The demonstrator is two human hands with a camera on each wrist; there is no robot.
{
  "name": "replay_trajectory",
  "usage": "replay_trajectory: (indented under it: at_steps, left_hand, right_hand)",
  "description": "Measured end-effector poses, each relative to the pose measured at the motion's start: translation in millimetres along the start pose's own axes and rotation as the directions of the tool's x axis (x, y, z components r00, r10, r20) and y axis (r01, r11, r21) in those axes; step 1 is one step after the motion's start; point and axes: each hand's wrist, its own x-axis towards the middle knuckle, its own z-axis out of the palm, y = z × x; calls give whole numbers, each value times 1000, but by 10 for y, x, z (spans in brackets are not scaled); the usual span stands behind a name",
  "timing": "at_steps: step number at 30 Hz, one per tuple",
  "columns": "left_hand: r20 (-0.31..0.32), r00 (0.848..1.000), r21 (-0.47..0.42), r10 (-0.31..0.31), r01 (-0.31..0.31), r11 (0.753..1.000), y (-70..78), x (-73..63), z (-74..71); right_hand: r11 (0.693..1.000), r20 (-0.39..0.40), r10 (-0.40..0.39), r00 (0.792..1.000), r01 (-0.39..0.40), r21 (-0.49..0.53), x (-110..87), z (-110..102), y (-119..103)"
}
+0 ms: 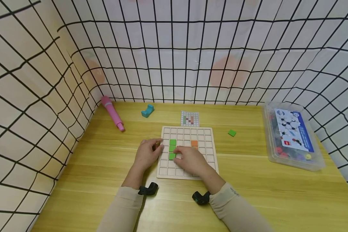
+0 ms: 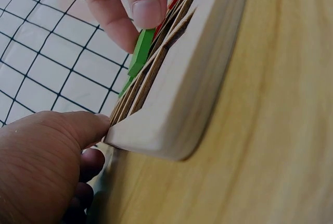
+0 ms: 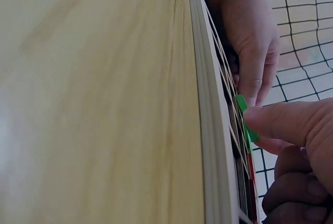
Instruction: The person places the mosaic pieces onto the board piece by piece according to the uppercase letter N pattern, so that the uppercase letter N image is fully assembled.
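1. A wooden grid board [image 1: 188,151] is laid flat on the desk [image 1: 249,180], in front of the person.
2. The board's left edge is touched by the left hand [image 1: 147,154]; its grip is loosely curled against the rim, with nothing pinched.
3. The right hand [image 1: 191,160] is rested on the board, and a green tile [image 3: 245,117] is pressed under its fingertips [image 3: 260,120], seated in the grid.
4. More green tiles [image 1: 172,145] are set in a column just left of that hand; an orange tile [image 1: 194,143] is placed just beyond it.
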Motion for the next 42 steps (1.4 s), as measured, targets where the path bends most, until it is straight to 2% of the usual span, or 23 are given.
replay_trajectory:
  at_steps: [15,20,25,31,42]
  left_hand:
    - [-11,1000,0,17,-17,1000,-35,13,11]
    - [-8,1000,0,21,-21,1000,-42,11,16]
    - [-10,1000,-2,16,-16,1000,-31,4,8]
    - [-10,1000,-1,12,-12,1000,-30,9,15]
    - [-12,1000,-15,13,-14,1000,-38,5,18]
  right_hand:
    - [1000,15,16,1000,-16,-1,23,-2,-10]
    - [997,32,47,998,-49,65,7,-34,6]
    - [977,41,111,993,-116,177,-20,-121,49]
    - [961,29,161,986,-164,224,-30,-259,173]
    - [927,-16,240,971,-225,299,-83,-479,535]
